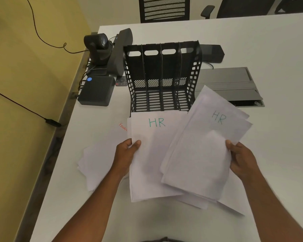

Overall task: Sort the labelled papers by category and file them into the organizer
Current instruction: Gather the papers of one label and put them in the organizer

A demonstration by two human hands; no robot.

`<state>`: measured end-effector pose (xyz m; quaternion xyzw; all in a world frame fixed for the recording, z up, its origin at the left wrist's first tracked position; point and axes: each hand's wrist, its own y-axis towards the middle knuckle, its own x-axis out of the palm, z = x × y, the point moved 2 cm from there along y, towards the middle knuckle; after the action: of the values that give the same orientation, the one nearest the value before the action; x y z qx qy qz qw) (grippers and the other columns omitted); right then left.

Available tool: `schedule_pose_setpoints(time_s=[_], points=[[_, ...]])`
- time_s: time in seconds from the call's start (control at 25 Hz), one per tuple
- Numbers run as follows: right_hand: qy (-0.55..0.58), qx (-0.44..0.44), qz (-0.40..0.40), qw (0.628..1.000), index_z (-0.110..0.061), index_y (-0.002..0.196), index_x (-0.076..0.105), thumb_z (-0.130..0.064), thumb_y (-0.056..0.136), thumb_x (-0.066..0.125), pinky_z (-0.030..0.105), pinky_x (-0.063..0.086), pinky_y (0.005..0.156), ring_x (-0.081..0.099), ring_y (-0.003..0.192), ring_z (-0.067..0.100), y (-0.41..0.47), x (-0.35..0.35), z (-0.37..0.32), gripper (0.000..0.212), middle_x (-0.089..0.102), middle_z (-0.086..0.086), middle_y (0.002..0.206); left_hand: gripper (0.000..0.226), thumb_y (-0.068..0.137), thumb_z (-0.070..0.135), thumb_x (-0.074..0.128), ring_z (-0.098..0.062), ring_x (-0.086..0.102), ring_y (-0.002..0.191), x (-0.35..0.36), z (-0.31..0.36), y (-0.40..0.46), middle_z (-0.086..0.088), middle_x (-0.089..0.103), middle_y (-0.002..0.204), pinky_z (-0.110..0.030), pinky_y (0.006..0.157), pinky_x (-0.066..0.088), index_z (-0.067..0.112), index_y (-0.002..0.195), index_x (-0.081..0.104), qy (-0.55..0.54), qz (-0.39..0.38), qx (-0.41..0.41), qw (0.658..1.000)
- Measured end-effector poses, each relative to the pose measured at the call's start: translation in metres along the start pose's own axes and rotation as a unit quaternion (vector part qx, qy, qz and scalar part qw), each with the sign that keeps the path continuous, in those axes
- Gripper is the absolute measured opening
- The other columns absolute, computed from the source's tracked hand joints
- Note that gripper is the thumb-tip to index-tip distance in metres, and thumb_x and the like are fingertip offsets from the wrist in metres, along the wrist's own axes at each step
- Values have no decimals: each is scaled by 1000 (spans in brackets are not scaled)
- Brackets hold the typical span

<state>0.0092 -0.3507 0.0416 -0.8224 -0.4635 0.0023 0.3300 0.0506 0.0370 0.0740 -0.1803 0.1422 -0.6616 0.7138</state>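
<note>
Cables trail down the yellow wall at far left, beside a white table [269,41]. On the table's left edge sit a dark box with a blue dot [96,92] and, behind it, a conference camera [98,48]. A loose sheet lettered in red [108,145] lies flat, partly under the left hand [125,155], which pinches the left edge of a paper stack marked HR in green [152,154], thumb on top. Behind the stack stands a black four-slot organizer [162,75], its slots holding no paper. The right hand [241,159] grips the right edge of a second sheaf marked HR [205,145], tilted and overlapping the first stack. More sheets lie underneath. A grey cable hatch [229,84] lies right of the organizer.
</note>
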Motion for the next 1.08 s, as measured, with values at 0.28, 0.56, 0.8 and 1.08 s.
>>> schedule_pose_setpoints(time_s=[0.28,0.56,0.8,1.08], points=[[-85,79,-82,990,0,112,68,-8,89,66,36,58,76,71,88,28,-16,63,45,24,73,18,109,22,93,22,65,-29,73,96,25,-7,-11,-8,76,107,-42,85,58,13,112,72,-6,-46,-45,998],[-160,166,-111,967,-4,114,67,-16,87,72,51,54,94,69,103,36,-26,72,77,30,73,15,111,25,94,34,60,-31,74,87,19,-28,-24,-14,75,106,-42,74,60,18,111,71,15,-7,-120,993],[-321,12,-66,945,-15,118,67,-21,87,69,47,59,86,71,93,28,-42,88,51,31,74,7,106,49,87,30,72,-35,64,116,24,-20,-27,-8,68,128,-52,96,53,23,133,57,-50,-70,-102,991],[-238,-228,-66,942,-24,120,58,-14,92,67,12,55,77,64,90,-3,-94,134,-11,32,66,-11,103,30,92,6,64,4,69,91,50,35,-41,13,69,103,-15,73,55,28,112,58,44,49,155,986]])
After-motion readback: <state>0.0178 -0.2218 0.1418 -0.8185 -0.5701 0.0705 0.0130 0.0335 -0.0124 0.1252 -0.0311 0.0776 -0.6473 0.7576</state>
